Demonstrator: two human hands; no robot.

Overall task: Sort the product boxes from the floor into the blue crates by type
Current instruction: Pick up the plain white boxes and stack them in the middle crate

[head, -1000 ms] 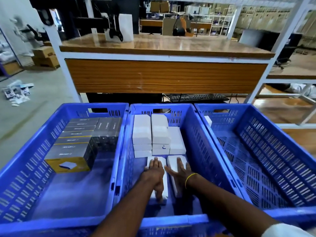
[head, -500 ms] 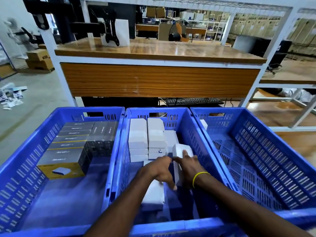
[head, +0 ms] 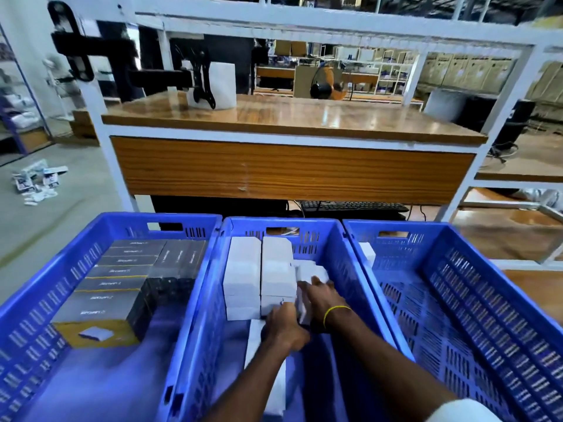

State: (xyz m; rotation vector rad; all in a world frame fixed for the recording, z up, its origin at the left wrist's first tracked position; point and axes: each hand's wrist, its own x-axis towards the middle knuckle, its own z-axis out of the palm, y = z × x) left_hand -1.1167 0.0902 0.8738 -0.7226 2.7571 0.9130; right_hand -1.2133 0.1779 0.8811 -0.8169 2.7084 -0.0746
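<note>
Head view. Three blue crates are seen side by side, and both hands are at work in the middle crate [head: 283, 222]. The grip of the right hand [head: 324, 300] is clenched round a white box [head: 313, 271], which is held on edge just beside the stack of white boxes [head: 262, 269], at 3 o'clock of it. The left hand [head: 285, 328] is set against the near face of that stack. Its fingers are hidden behind the knuckles, so whether its grip is clenched or released cannot be told.

A second ago both hands were laid flat on two boxes lying on the crate floor at 6 o'clock of the stack. Since then one box has been raised on end and carried up to the stack. The second white box [head: 257, 339] is left lying beneath the left forearm.

It may be judged that the white type is being packed tightly, with one box yet to be placed. Grey boxes [head: 122, 278] are ranked in the left crate [head: 122, 219] at 9 o'clock. The right crate [head: 426, 228] at 3 o'clock is seen to hold a lone white box [head: 367, 252] in its far corner.
</note>
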